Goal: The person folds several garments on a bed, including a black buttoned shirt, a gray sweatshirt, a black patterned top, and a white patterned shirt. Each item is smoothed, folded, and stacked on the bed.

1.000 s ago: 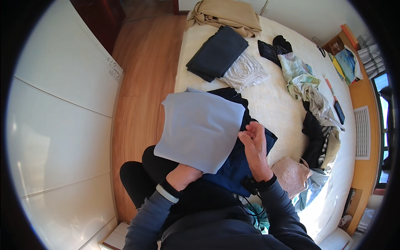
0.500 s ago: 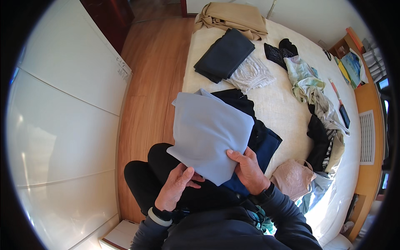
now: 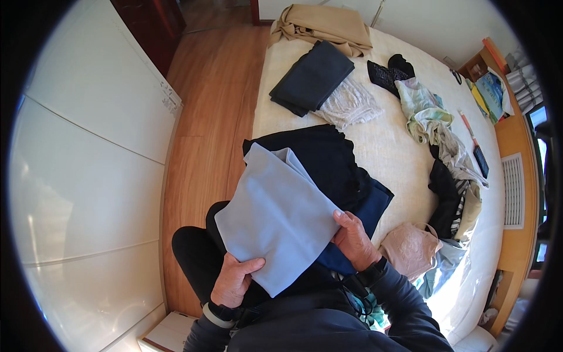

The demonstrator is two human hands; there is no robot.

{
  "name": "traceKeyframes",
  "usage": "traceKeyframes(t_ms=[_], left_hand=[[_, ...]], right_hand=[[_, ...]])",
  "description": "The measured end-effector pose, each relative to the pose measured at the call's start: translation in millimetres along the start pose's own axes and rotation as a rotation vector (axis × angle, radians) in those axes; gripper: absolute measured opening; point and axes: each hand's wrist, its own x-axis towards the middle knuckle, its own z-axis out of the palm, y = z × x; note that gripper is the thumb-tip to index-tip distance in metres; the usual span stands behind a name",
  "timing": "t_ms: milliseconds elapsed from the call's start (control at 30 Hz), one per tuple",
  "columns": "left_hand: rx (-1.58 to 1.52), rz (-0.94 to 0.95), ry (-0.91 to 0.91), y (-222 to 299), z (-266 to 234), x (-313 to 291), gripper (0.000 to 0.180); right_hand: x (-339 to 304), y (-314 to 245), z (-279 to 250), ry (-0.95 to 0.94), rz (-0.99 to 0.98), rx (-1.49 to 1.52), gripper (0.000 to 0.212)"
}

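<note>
Between my two hands is a light grey-blue folded garment, held tilted over my lap. My left hand grips its lower left edge, thumb on top and fingers underneath. At the right corner my right hand pinches the cloth, its thumb along the edge. Partly behind the garment, a black garment lies on the bed's near side, with a dark blue garment beside it. What kind of garment I hold does not show.
The bed carries a dark folded garment, white lace cloth, a tan blanket, a pink bra and rumpled clothes. A brush lies near the wooden headboard. White cabinet doors stand left.
The grey-blue garment has come down and nearer to me, uncovering more of the black garment. My left hand has closed on its edge; my right hand has shifted slightly.
</note>
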Motion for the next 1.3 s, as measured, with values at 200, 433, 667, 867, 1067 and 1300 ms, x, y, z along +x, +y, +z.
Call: traceKeyframes(t_ms=[200,433,667,867,1067,1300], left_hand=[[0.07,0.099,0.066,35.7,-11.2,-33.4,0.09],[0.32,0.188,-0.168,99.2,15.4,-17.2,0.101],[0.262,0.474,-0.572,159.0,77.2,44.8,0.107],[-0.08,0.421,-0.327,138.7,46.6,155.9,0.091],[-0.059,0.226,-0.09,41.8,-29.9,179.4,0.075],[0.189,0.355,-0.185,21.8,10.6,143.2,0.073]], right_hand=[[-5.8,-19.4,11.8,-0.303,0.11,-0.48,0.074],[-26.5,-35.8,52.1,-0.4,0.204,-0.308,0.057],[-80.2,-74.9,34.0,-0.099,-0.371,-0.223,0.044],[-12.8,-6.2,33.3,0.056,-0.443,0.002,0.05],[39.0,49.4,46.4,-0.06,-0.024,0.009,0.033],[11.5,53.4,82.0,-0.195,-0.033,0.04,0.028]])
